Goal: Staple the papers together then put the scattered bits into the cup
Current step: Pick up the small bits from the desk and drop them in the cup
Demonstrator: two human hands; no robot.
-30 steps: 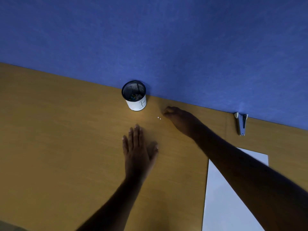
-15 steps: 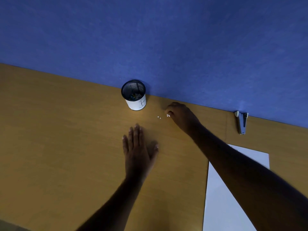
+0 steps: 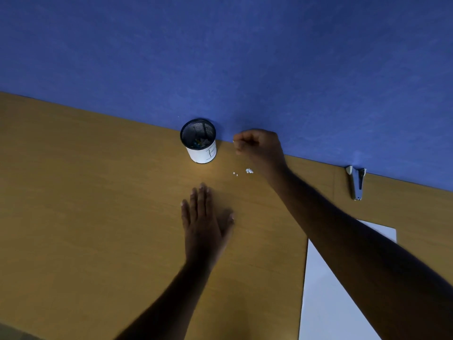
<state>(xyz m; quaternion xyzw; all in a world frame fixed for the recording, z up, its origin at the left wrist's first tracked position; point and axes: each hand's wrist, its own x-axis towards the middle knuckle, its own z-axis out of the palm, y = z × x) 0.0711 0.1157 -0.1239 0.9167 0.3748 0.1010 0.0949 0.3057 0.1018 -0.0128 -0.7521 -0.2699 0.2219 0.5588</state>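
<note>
Papers [image 3: 343,290]: lying flat at the near right of the desk [image 3: 98,217], partly hidden under the right forearm; whether stapled, not showing from here.

Left hand [image 3: 204,222]: resting palm down on the desk, fingers straight and together, thumb splayed out; holding nothing; sitting well short of the cup.

Scattered bits [image 3: 249,171]: lying on the desk in a small white clump, with two or three stray specks just to its left; sitting between the left hand and the right hand, near the cup's base.

Handling, as a judgement: looking tiny and near weightless, likely to cling to skin or blow away; calling for a fingertip pinch or a sweep into a pile, not a full grasp; pressing gently, since too small to get under.

Right hand [image 3: 259,146]: hovering raised above the desk, just right of the cup, fingers curled in with the tips bunched; a white speck showing at the fingertips, seemingly pinched, too small to confirm.

Cup [image 3: 199,141]: standing upright against the blue wall [image 3: 220,57], black mesh with a white band; coloured odds showing inside.

Stapler [image 3: 356,182]: lying far right by the wall, well apart from both hands.
</note>
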